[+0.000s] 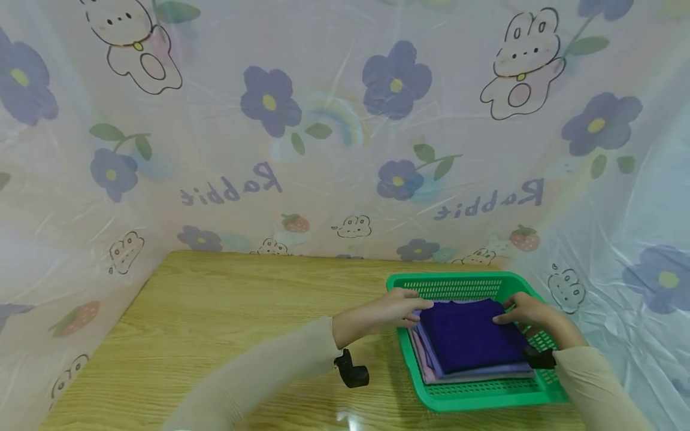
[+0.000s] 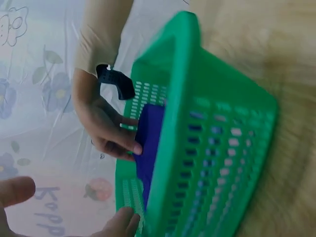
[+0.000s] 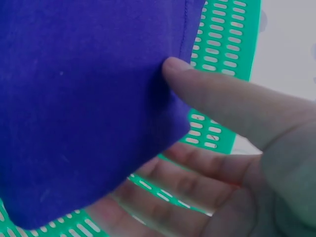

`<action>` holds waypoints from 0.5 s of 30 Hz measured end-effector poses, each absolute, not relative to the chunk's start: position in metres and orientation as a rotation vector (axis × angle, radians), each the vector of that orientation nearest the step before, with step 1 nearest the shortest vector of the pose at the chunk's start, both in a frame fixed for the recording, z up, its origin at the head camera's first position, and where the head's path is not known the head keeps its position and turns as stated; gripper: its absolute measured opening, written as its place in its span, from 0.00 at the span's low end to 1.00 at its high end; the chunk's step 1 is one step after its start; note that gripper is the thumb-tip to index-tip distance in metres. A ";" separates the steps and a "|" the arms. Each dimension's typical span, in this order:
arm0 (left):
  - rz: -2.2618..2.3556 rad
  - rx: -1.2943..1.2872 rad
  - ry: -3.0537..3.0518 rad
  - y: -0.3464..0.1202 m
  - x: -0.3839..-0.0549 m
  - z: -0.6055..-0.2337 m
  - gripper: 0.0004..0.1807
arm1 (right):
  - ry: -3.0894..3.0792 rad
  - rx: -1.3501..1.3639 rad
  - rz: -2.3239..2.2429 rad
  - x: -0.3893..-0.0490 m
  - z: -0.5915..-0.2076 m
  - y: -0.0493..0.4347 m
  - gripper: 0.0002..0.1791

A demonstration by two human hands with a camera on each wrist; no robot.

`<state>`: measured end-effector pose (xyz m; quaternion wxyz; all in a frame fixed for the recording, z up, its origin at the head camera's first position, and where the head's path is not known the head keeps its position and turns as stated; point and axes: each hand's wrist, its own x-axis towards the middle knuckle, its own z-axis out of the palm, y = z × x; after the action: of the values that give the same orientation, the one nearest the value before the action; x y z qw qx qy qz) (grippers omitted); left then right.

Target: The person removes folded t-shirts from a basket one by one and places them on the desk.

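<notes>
A folded dark purple cloth lies on top of a stack of folded lilac and pink cloths inside a green plastic basket. My right hand pinches the purple cloth at its right far corner. In the right wrist view the thumb presses on its top while the other fingers reach beneath the edge. At the stack's left far corner is my left hand, its fingertips over the basket's rim. The left wrist view shows its thumb spread well away from its fingers.
The basket stands at the right side of a wood-grain table. A curtain printed with rabbits and flowers hangs behind the table and along both sides. Black wrist cameras are strapped at both sleeves.
</notes>
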<state>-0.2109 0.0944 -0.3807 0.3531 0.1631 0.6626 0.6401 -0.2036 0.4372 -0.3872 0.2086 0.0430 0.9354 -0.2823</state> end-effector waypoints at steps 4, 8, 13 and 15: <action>1.723 0.271 1.634 0.108 -0.211 -0.381 0.36 | 2.577 0.127 -0.824 -0.205 -0.391 0.438 0.41; 1.770 0.154 1.631 0.121 -0.212 -0.388 0.34 | 2.552 0.145 -0.855 -0.206 -0.392 0.438 0.40; 1.808 0.076 1.616 0.136 -0.207 -0.394 0.44 | 2.546 0.160 -0.848 -0.205 -0.391 0.437 0.39; 1.825 0.045 1.601 0.140 -0.205 -0.396 0.46 | 2.542 0.167 -0.847 -0.204 -0.390 0.437 0.40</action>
<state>-0.2046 0.1400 -0.3956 0.3494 0.0175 0.6178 0.7042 -0.2039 0.4367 -0.3900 0.2264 0.0605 0.9223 -0.3073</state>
